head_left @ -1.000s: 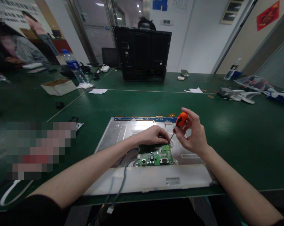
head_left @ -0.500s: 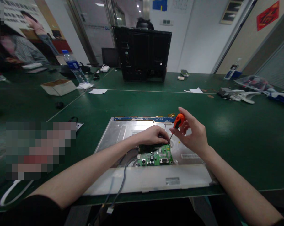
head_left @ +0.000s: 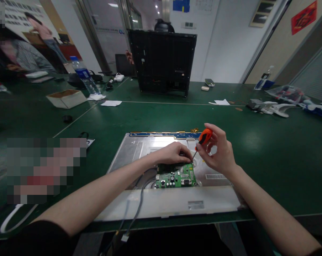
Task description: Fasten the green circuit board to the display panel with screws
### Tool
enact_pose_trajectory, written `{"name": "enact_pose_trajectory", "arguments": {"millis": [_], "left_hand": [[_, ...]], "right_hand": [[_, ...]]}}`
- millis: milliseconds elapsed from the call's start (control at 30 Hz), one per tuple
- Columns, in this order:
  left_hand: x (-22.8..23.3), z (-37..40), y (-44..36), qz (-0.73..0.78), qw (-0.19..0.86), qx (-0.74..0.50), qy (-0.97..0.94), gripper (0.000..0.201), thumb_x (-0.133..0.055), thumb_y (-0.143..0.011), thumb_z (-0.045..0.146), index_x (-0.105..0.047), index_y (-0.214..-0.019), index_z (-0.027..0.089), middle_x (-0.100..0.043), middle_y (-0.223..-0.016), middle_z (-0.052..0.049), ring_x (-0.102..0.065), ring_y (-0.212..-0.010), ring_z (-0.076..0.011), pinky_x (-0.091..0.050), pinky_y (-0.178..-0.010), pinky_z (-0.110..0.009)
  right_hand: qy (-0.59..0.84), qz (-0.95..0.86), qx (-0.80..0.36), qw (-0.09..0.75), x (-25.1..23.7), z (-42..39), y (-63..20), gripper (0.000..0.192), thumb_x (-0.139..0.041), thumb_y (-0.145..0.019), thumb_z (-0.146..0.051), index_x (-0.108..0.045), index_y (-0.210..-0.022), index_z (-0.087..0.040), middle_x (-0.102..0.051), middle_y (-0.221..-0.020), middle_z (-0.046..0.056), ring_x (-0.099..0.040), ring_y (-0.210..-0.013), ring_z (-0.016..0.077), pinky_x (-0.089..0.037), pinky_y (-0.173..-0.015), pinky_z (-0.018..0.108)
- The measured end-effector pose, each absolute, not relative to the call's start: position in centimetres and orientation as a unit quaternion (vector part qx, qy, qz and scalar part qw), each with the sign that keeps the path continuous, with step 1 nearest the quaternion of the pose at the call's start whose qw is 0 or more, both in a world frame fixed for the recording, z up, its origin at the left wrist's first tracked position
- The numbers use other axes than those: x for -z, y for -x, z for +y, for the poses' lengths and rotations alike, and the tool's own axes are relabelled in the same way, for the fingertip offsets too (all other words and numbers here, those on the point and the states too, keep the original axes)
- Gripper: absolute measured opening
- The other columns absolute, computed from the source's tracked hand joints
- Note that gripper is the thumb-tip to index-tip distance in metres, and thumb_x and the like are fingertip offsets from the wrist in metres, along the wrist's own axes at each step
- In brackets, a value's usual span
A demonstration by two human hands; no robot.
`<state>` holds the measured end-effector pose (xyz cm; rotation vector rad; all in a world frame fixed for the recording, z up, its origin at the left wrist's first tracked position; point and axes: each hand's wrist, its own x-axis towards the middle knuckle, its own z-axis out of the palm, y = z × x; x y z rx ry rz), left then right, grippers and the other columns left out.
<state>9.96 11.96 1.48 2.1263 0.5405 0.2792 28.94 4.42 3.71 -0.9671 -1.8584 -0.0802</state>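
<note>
A silver monitor back panel lies flat on the green table, with a small green circuit board on it near me. My left hand rests on the far edge of the board, fingers pressed down on it. My right hand grips an orange-handled screwdriver whose thin shaft slants down to the board's far right corner, right beside my left fingertips. Grey cables run from the board over the panel's near edge towards me.
A black monitor housing stands upright at the table's far side, with a person behind it. A cardboard box, a water bottle and paper scraps lie far left. White plastic parts lie far right.
My right hand's fingers have shifted on the screwdriver handle, turning it, with the tip staying on the same corner. My left hand has not moved. The far black housing tilted slightly.
</note>
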Motion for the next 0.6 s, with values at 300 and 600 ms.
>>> {"name": "enact_pose_trajectory", "arguments": {"millis": [300,600], "left_hand": [[-1.58,11.95,-9.91,0.216,0.456,-0.108,-0.857,0.011,-0.069,-0.085,0.017,-0.078,-0.091,0.015,-0.074,-0.082,-0.002,-0.066,-0.075,-0.0140,-0.046,-0.071,-0.022],[-1.42,11.99,-9.97,0.219,0.449,-0.109,-0.859,0.010,-0.068,-0.084,0.014,-0.077,-0.089,0.015,-0.074,-0.081,-0.001,-0.065,-0.074,-0.0132,-0.046,-0.073,-0.022]], "right_hand": [[0.387,-0.769,0.033,0.508,-3.28,4.67,-29.16,0.067,-0.068,-0.088,-0.024,-0.036,-0.147,-0.034,-0.064,-0.086,-0.003,-0.055,-0.051,0.0079,-0.051,-0.044,0.019],[0.387,-0.766,0.030,0.512,-3.45,4.41,-28.82,0.067,-0.059,-0.087,-0.017,-0.030,-0.146,-0.028,-0.058,-0.074,-0.006,-0.053,-0.047,0.0078,-0.046,-0.041,0.018]]}}
